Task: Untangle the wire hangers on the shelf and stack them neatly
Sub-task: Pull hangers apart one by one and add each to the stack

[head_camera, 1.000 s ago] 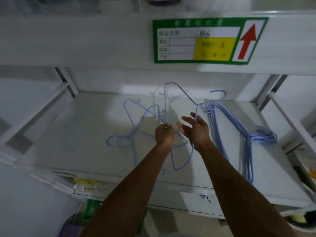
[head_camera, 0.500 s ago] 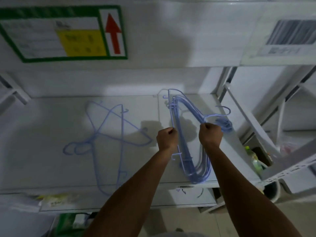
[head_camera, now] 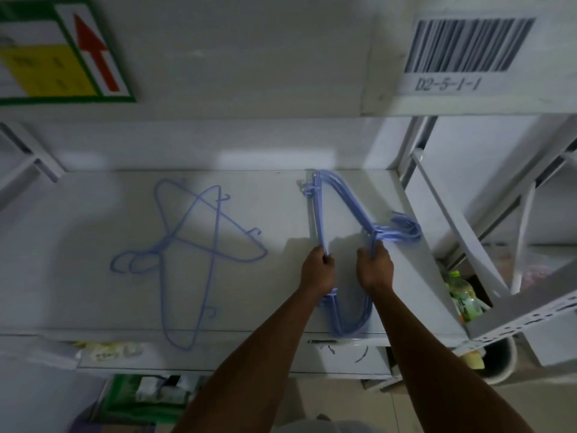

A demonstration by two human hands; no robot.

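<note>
We see a stack (head_camera: 320, 214) of blue wire hangers lying flat at the right of the shelf (head_camera: 93, 214), hooks bunched pointing right. Well apart on the left, loose hangers (head_camera: 214, 250) lie crossed, tangled.

Stacked hangers (head_camera: 319, 214), right of centre: pale blue-violet wire. Loose hangers (head_camera: 213, 249), left: same colour. Shelf (head_camera: 93, 307): plain off-white. Label (head_camera: 62, 51), upper left: green border, yellow panel, red arrow on white. Barcode sticker (head_camera: 468, 48), upper right: black bars on white. Bottle (head_camera: 462, 295), lower right: green-yellow.
</note>
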